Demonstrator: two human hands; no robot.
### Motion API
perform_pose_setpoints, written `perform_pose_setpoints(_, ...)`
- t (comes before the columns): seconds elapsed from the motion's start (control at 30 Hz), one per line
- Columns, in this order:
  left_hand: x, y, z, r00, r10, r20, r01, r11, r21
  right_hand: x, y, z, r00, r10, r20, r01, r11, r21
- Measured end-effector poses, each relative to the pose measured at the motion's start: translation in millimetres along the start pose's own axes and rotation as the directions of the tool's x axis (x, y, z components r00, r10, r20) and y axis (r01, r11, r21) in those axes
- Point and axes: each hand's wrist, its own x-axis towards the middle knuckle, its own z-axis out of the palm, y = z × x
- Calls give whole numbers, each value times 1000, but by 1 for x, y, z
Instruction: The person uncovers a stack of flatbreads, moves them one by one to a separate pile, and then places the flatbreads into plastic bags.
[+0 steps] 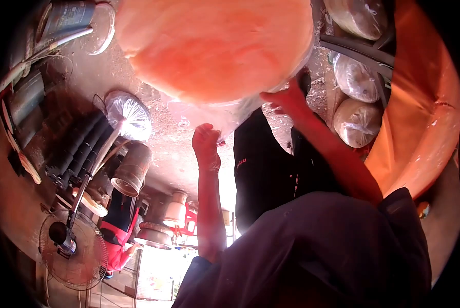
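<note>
A large, round, orange-tinted mass (219, 49) fills the top middle of the view, with clear plastic film around its lower edge. I cannot make out what it is. Loose plastic bag (209, 110) hangs from it toward me. My left hand (207, 143) is closed in a fist on this gathered plastic, just below the mass. At the lower right edge of the mass, my right hand (286, 102) has its thumb and fingers apart and appears to touch the plastic. Some of its fingertips are hard to see.
Several tied plastic bags (357, 123) sit on a rack at the right, beside an orange sheet (420, 113). To the left are a standing fan (73, 249), a metal bucket (132, 169) and a blue bucket (68, 20). A person in red (119, 241) is in the background.
</note>
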Motion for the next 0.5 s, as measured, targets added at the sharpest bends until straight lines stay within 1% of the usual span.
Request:
perform_pose_setpoints(0.03, 1, -2, -6, 999, 13, 49, -15, 998, 58, -14, -8, 13, 991, 122, 51, -126, 988, 85)
perform_pose_setpoints(0.07, -1, 1, -8, 999, 11, 49, -14, 999, 50, -15, -3, 26, 987, 156, 25, -157, 985, 64)
perform_pose_setpoints(0.1, -4, 5, -8, 998, -8, 66, 2, 997, 82, -12, 5, 34, 988, 153, 22, -154, 986, 56)
perform_pose_setpoints(0.13, -5, 9, -10, 996, -26, 82, 16, 993, 114, -4, 14, 42, 982, 186, 40, -190, 972, 139)
perform_pose_setpoints(0.17, -6, 9, -11, 996, -25, 81, 16, 994, 108, -1, 17, 49, 974, 219, 63, -228, 948, 221)
perform_pose_setpoints(0.2, -4, 9, -11, 997, -20, 72, 11, 993, 118, 1, 19, 54, 968, 249, 47, -251, 927, 279)
perform_pose_setpoints(0.23, -1, 8, -10, 998, -11, 66, 3, 992, 124, -1, 23, 57, 969, 243, 44, -246, 930, 274)
perform_pose_setpoints(0.27, 3, 8, -6, 999, -24, 32, 19, 992, 127, -7, 23, 57, 979, 191, 74, -204, 946, 253)
perform_pose_setpoints(0.3, 7, 6, 0, 999, -21, 35, 17, 993, 115, -14, 24, 58, 984, 142, 106, -163, 959, 232)
perform_pose_setpoints(0.33, 10, 2, 9, 999, -38, -16, 39, 999, 28, -21, 26, 61, 987, 159, 7, -156, 961, 228)
perform_pose_setpoints(0.37, 11, 4, 24, 996, -59, -66, 55, 997, -60, -25, 26, 60, 988, 154, 6, -152, 964, 219)
perform_pose_setpoints(0.4, 13, 11, 44, 996, -73, -55, 68, 995, -78, -27, 26, 57, 986, 149, 73, -161, 968, 191)
perform_pose_setpoints(0.43, 13, 13, 61, 1000, -6, -24, 4, 995, -103, -29, 26, 54, 980, 144, 139, -166, 973, 162)
perform_pose_setpoints(0.47, 22, 4, 63, 999, 43, -27, -42, 998, 55, -30, 25, 54, 973, 153, 174, -183, 968, 173)
perform_pose_setpoints(0.5, 30, -8, 64, 996, 90, -19, -84, 973, 214, -29, 25, 53, 975, 148, 168, -176, 970, 170)
